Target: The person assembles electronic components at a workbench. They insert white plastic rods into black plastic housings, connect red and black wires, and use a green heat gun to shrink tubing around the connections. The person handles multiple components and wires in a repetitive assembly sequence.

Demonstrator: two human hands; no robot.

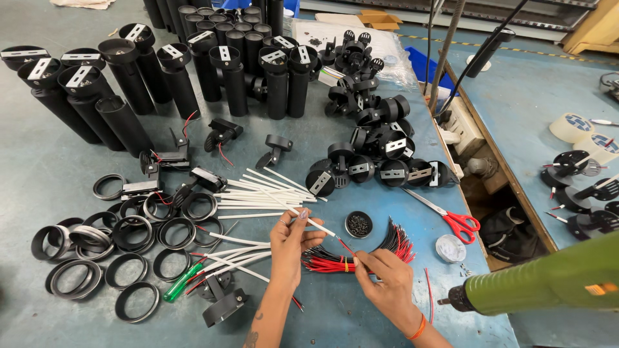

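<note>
My left hand (290, 248) pinches a thin white sleeve tube (316, 225) near its end, with a red wire sticking out of the tube toward the lower right. My right hand (380, 278) grips that red wire (346, 247) just above a bundle of red and black wires (361, 256) tied with a yellow band. Loose white sleeve tubes (258, 192) lie fanned out above my left hand. More sleeved wires (232, 254) lie to its left.
Black rings (129, 241) cover the left. Tall black cylinder housings (129, 77) stand at the back. Black round lamp parts (380, 161), a small dish of screws (358, 224), red-handled scissors (454, 219), a green screwdriver (182, 282) and a hanging green power driver (548, 280) surround my hands.
</note>
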